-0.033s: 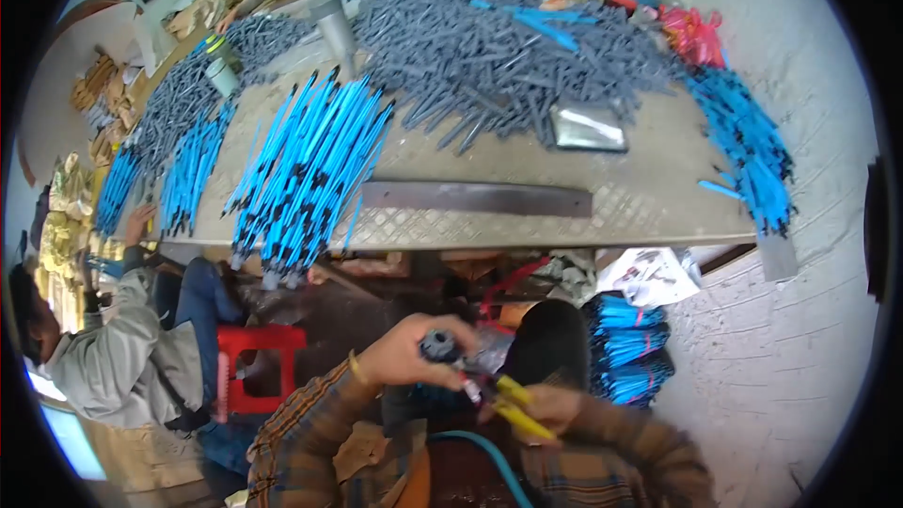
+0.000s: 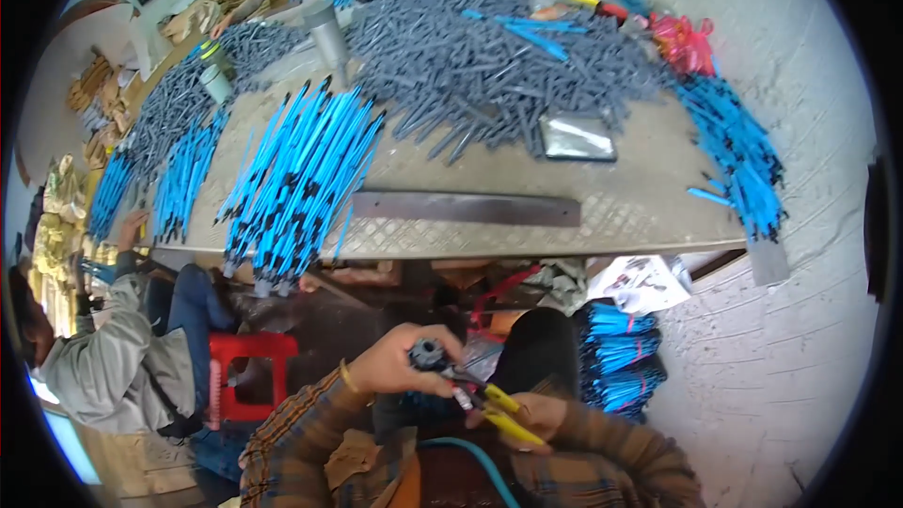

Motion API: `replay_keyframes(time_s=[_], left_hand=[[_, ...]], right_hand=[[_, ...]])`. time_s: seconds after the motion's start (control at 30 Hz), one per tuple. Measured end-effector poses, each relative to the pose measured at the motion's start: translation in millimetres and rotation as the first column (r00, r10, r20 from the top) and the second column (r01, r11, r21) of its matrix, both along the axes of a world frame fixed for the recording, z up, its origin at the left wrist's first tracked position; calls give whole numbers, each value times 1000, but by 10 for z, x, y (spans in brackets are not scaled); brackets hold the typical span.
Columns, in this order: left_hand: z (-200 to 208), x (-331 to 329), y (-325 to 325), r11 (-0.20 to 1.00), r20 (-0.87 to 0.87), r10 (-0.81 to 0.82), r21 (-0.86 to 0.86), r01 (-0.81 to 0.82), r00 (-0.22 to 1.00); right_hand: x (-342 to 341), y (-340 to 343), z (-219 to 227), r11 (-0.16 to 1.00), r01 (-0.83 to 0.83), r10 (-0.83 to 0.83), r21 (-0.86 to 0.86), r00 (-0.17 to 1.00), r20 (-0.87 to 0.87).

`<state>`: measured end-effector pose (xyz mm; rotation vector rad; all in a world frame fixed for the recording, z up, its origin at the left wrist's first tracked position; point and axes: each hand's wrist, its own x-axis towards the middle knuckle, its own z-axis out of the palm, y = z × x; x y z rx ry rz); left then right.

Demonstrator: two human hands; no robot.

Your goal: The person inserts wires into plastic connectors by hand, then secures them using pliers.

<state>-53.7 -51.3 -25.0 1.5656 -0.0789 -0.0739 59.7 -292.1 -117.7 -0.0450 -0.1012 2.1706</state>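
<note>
Above my lap, my left hand (image 2: 400,358) is closed around a bundle (image 2: 429,355) whose dark grey, clustered end shows between thumb and fingers. The rest of that bundle is mostly hidden by the hand. Close beside it, my right hand (image 2: 541,414) grips yellow-handled pliers (image 2: 513,426). Their dark jaws reach toward the fingers of my left hand, near a small shiny reddish bit. Whether the jaws touch the bundle I cannot tell.
Ahead stands a table (image 2: 649,221) with a metal bar (image 2: 470,208), a heap of grey sticks (image 2: 508,56), blue sticks (image 2: 301,179) and a clear packet (image 2: 578,138). Tied blue bundles (image 2: 621,348) lie below right. A person (image 2: 132,348) sits left near a red stool (image 2: 252,372).
The whole view has shifted slightly, with the table appearing a little lower and further left. Both hands keep the same hold and place relative to each other.
</note>
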Motion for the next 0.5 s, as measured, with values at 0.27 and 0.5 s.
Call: replay_keyframes(time_s=[0.27,0.5], left_hand=[[25,-96,-55,971,-102,174,-149,-188,980],[-23,-62,-24,1000,-52,16,25,-15,998]], right_hand=[[356,154,820,825,-211,-561,523,-207,801],[371,120,845,993,-95,5,66,610,792]])
